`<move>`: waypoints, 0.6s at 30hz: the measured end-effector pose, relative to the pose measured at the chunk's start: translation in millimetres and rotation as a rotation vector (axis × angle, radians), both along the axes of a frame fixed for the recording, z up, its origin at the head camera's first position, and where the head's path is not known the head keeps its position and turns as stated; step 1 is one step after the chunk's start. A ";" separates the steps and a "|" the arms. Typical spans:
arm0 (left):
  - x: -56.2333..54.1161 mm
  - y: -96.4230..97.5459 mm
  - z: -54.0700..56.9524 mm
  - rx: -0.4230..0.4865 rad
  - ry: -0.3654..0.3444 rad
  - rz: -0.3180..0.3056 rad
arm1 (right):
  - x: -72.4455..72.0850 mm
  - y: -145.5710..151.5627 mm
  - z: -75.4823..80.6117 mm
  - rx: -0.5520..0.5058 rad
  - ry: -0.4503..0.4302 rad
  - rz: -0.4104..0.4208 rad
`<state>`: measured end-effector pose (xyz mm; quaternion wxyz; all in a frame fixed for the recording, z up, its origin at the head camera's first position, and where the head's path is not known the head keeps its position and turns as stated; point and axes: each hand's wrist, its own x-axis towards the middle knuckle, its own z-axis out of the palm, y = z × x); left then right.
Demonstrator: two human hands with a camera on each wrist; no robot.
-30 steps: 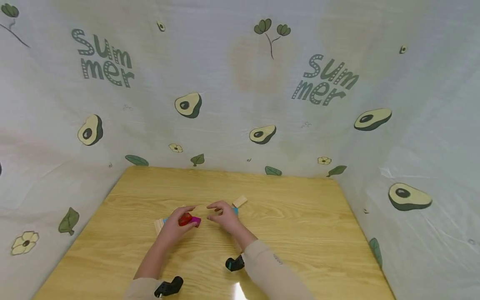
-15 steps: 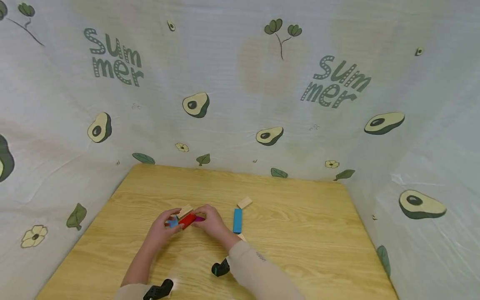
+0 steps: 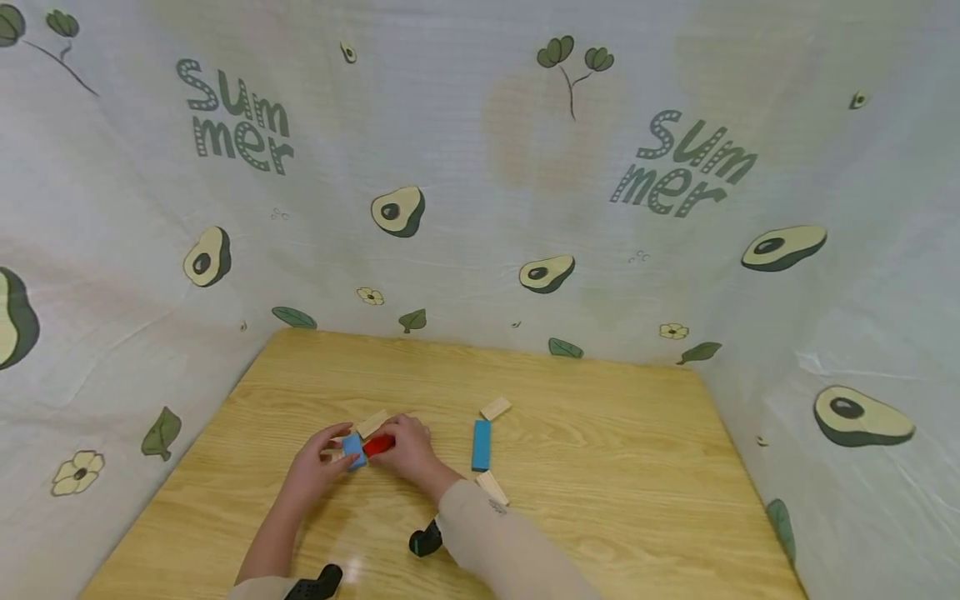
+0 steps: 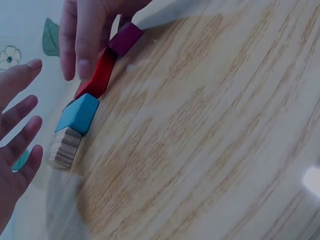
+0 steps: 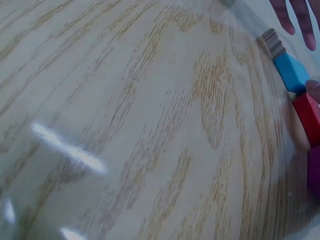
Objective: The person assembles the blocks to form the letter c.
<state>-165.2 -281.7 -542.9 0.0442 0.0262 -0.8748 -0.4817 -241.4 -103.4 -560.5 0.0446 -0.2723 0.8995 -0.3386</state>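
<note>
Nearby, the right hand (image 3: 408, 442) covers the red block (image 3: 377, 446), left of centre, slanting up-right from the blue block (image 3: 354, 447); whether its grip pinches is unclear. The left hand (image 3: 313, 464) spreads wide.

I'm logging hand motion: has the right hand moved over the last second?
Yes: in the head view the right hand has moved left, away from the blue block at right, which it partly covered before.
</note>
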 end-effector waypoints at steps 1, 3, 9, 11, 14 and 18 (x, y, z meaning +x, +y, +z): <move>0.4 -0.6 -0.3 -0.002 0.001 0.004 | -0.3 -0.9 -0.8 0.008 0.005 0.005; 0.9 -1.6 -0.8 -0.004 0.001 0.009 | -0.8 -2.1 -1.9 0.020 0.012 0.013; 2.1 -4.8 -0.9 -0.015 -0.002 0.014 | -2.6 -4.4 -4.5 0.059 0.031 0.023; 1.6 -4.5 -0.8 -0.017 0.003 0.013 | -2.9 -3.5 -4.2 0.056 0.034 0.024; 1.5 -4.1 -0.1 -0.019 0.005 0.013 | -2.3 -2.6 -3.3 0.044 0.035 0.030; 1.3 -3.8 1.3 -0.016 -0.005 0.009 | -0.5 -1.9 -2.5 0.004 0.021 0.041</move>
